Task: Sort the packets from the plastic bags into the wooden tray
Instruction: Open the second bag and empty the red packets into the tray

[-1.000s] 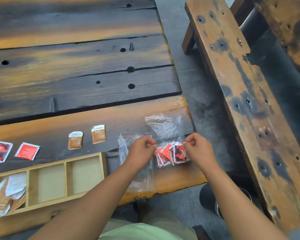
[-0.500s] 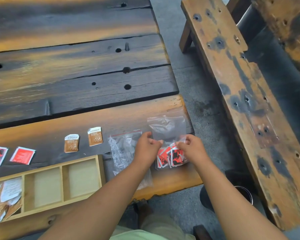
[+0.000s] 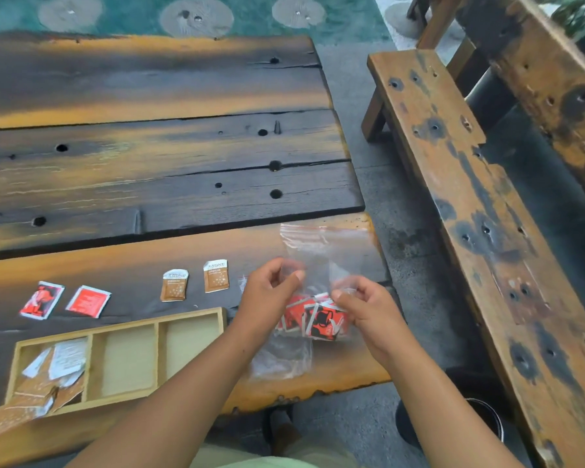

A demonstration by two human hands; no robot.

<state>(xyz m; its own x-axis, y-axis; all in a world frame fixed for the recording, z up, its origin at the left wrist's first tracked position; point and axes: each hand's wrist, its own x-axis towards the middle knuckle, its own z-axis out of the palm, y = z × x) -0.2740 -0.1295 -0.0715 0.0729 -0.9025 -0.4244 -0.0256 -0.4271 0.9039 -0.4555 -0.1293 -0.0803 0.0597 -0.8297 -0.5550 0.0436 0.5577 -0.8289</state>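
Observation:
Both hands hold a clear zip bag (image 3: 321, 251) upright above the table's near right corner. My left hand (image 3: 271, 292) pinches its left side and my right hand (image 3: 362, 305) pinches its right side. Several red packets (image 3: 314, 320) bunch at the bag's bottom. A second, flat clear bag (image 3: 281, 359) lies on the table under my hands. The wooden tray (image 3: 125, 327) with three compartments sits at the lower left; brown and white packets (image 3: 54, 369) fill its left compartment and spill over its edge. The other two compartments hold nothing.
Two red packets (image 3: 65, 300) and two brown packets (image 3: 195, 280) lie on the dark wooden table (image 3: 149, 163) behind the tray. A worn wooden bench (image 3: 480, 211) stands to the right across a concrete gap. A dark round bucket (image 3: 483, 417) sits on the floor.
The bag of red packets has been lifted upright off the table between both hands. The camera has tilted up, showing more of the table's far side.

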